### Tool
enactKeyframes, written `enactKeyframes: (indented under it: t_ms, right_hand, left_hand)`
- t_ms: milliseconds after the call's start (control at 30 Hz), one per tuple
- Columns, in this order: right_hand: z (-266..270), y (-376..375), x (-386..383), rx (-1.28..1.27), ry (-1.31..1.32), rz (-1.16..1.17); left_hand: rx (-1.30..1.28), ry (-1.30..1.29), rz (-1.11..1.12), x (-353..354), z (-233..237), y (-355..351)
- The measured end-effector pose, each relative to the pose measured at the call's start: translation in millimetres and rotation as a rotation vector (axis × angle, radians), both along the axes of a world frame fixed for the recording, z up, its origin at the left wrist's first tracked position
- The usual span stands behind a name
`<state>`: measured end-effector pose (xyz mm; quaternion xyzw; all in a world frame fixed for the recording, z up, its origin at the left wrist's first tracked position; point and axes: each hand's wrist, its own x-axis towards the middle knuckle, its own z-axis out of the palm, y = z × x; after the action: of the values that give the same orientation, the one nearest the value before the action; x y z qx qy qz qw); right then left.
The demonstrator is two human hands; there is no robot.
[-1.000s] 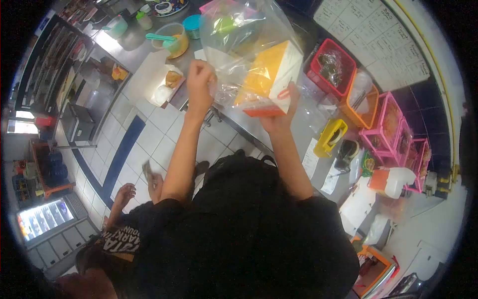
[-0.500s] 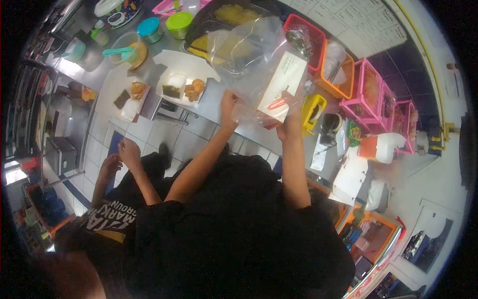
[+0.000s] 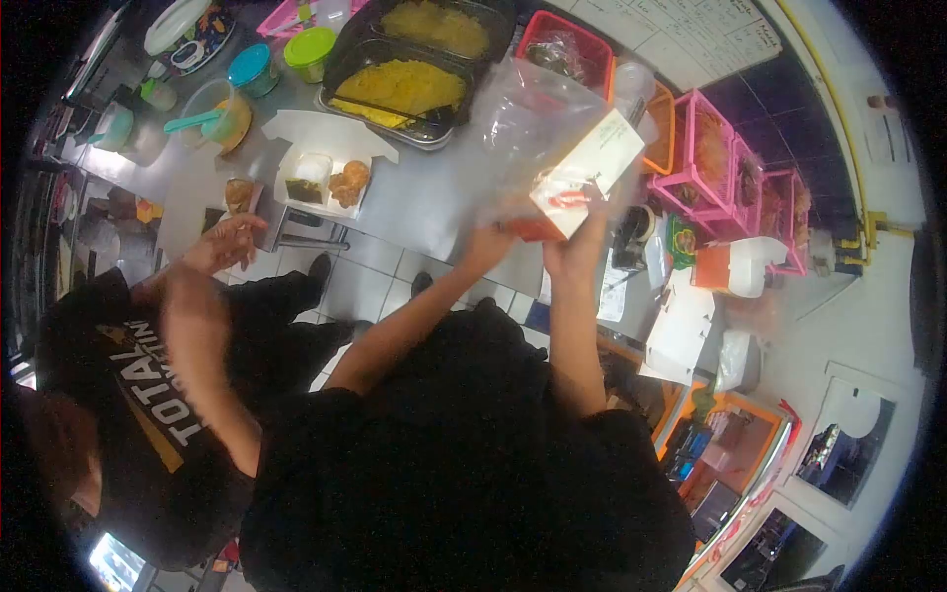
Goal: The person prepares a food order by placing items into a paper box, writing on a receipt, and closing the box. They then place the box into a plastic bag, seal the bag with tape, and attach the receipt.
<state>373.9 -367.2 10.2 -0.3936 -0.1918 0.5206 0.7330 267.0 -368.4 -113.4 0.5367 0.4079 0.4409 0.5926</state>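
A white cardboard food box (image 3: pixel 604 156) with red print is tilted over the counter's front edge. My right hand (image 3: pixel 572 255) is closed on its lower end. A clear plastic bag (image 3: pixel 523 113) spreads against the box's left side, bulging out toward the back of the counter. My left hand (image 3: pixel 485 247) has its fingers closed at the bag's lower edge, close to the box's bottom corner; motion blurs the fingertips. To the left, an open food box (image 3: pixel 330 138) holds white rice with a dark strip and brown fried pieces.
A co-worker's hands (image 3: pixel 232 247) are by a second open box at left. Behind lie black trays of yellow food (image 3: pixel 400 89), lidded tubs (image 3: pixel 254 69) and a red basket (image 3: pixel 567 44). Pink baskets (image 3: pixel 705 158) and an opened white carton (image 3: pixel 681 331) stand at right.
The box and bag have shifted a little right in view, and my left hand has come closer to the box's lower end. The co-worker has moved nearer the counter, reaching toward the left box.
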Motion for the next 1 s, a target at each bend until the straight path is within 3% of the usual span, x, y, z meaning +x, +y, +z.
enactKeyframes:
  t_ms: [100, 200, 233, 267, 367, 500, 533, 633, 733, 833, 867, 933, 1000]
  right_hand:
    - [10, 6, -14, 0.033, -0.219, -0.192]
    - [-9, 3, -2, 0.028, -0.308, -0.173]
    - [-15, -1, 0, 0.031, -0.339, -0.176]
    - [-19, -4, 0, 0.035, -0.371, -0.176]
    - [-21, -3, -1, 0.018, -0.327, -0.192]
    - [-14, 7, -3, 0.006, -0.17, -0.269]
    - [-8, 10, -3, 0.001, -0.123, -0.3]
    - [6, 18, -4, -0.149, 0.051, -0.383]
    - [-33, 24, -2, -0.138, -0.176, -0.349]
    - [-62, 19, -4, -0.326, -0.827, -0.233]
    - [-60, 13, -10, -0.3, -1.186, -0.272]
    - [-43, 12, -22, -0.516, -1.095, -0.138]
    - [-45, 11, -28, -0.667, -1.084, -0.094]
  left_hand:
    - [0.069, 0.323, -0.426, -14, 16, -34]
    - [-0.235, 0.117, -0.302, -57, 14, -30]
    - [-0.133, 0.039, -0.1, -71, 15, -23]
    - [0.093, 0.142, -0.009, -83, 46, -13]
    - [0.476, 0.21, -0.082, -77, 85, 18]
    - [0.342, 0.278, -0.271, -60, 81, 22]
    - [0.481, 0.205, -0.298, -62, 78, 16]
    - [0.075, -0.132, -0.669, -72, 97, -21]
    - [-0.012, -0.148, -0.63, -81, 72, -35]
    - [-0.239, -0.114, -0.251, -102, 71, -23]
    - [-0.227, -0.214, -0.157, -102, 70, -21]
    - [-0.194, -0.413, 0.038, -96, 69, -18]
    - [-0.109, -0.505, -0.08, -89, 61, -24]
